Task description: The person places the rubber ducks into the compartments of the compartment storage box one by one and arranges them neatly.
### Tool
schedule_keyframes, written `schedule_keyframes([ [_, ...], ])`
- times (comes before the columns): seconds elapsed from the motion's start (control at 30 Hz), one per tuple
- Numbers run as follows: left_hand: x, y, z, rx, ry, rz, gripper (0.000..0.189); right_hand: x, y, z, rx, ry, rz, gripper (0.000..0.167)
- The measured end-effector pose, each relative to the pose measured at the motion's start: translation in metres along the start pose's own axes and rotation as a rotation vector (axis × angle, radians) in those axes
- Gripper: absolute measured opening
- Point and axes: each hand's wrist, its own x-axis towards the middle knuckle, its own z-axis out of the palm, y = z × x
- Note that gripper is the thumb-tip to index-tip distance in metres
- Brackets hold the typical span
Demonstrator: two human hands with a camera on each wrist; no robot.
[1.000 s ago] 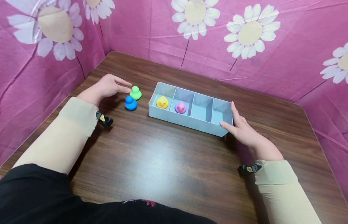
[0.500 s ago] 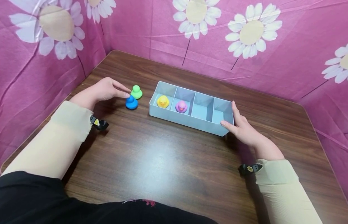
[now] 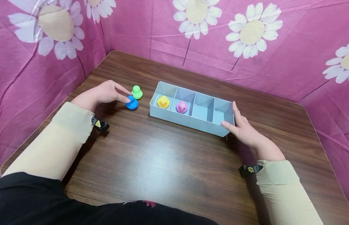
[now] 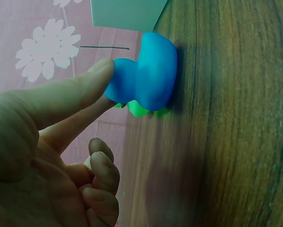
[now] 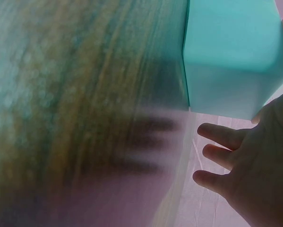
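Note:
My left hand (image 3: 108,91) pinches the head of a blue rubber duck (image 3: 132,103) between thumb and index finger; in the left wrist view the other fingers curl loosely below. The blue duck (image 4: 155,71) appears to stand on the table. Just behind it is a green rubber duck (image 3: 137,93), mostly hidden in the left wrist view. My right hand (image 3: 244,128) holds the right end of a light blue divided box (image 3: 185,122), thumb at the near rim, index finger at the far corner. A yellow duck (image 3: 163,102) and a purple duck (image 3: 181,107) sit in its two left compartments.
The box's two right compartments (image 3: 203,111) hold nothing. The brown wooden table (image 3: 163,168) reaches back to pink cloth walls (image 3: 208,53) with white flowers. A black strap device (image 3: 100,124) hangs at my left wrist, another (image 3: 250,170) at my right.
My left hand has moved from beside the green duck down to the blue duck and taken hold of its head. The right hand and the box stay in place.

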Motion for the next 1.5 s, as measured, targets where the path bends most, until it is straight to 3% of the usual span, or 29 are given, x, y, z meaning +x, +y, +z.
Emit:
schedule_keyframes([
  [0.37,0.001,0.003,0.000,0.017,-0.005,0.009,0.045,0.002,0.000,-0.001,-0.003,0.014,-0.055,0.095],
  [0.7,0.000,0.006,0.000,0.026,0.015,0.007,0.043,0.002,0.001,-0.001,-0.001,0.013,-0.051,0.095],
  [0.9,-0.004,0.012,-0.005,-0.024,0.046,0.019,0.042,0.002,0.001,-0.001,-0.005,0.009,-0.043,0.095],
  [1.03,-0.009,0.018,-0.010,-0.055,0.055,0.024,0.041,0.002,0.001,-0.002,-0.004,0.012,-0.053,0.095],
  [1.27,-0.010,0.035,-0.023,0.076,0.081,0.062,0.045,0.000,0.000,-0.002,-0.008,0.006,-0.037,0.095],
  [1.5,-0.008,0.054,-0.026,0.097,0.091,0.108,0.045,0.001,0.002,-0.002,0.010,0.000,-0.027,0.096],
])
